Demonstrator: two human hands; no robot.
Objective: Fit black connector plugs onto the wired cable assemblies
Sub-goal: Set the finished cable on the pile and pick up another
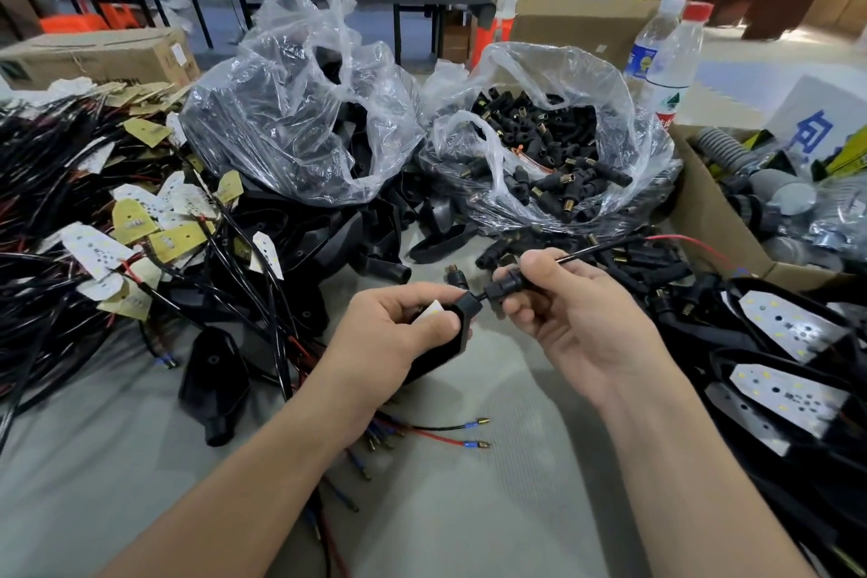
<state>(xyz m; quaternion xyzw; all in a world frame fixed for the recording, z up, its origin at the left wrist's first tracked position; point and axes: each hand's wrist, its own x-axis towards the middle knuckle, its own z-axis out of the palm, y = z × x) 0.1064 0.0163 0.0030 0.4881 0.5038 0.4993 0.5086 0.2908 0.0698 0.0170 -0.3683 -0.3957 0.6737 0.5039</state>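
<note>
Low in frame, over the grey table (469, 507), a black housing (462, 319) is gripped in the left hand (399, 329), fingers curled round it and thumb pressed on top. A black plug (504, 285) is pinched between thumb and forefinger of the right hand (572, 319), just beside the housing, threaded on a thin cable (596, 251). More plugs are heaped in a clear bag (553, 141) behind; wired assemblies (70, 202) are piled at left.

Left hand (399, 333) grips housing (462, 319); right hand (563, 310) pinches plug (509, 284).
</note>
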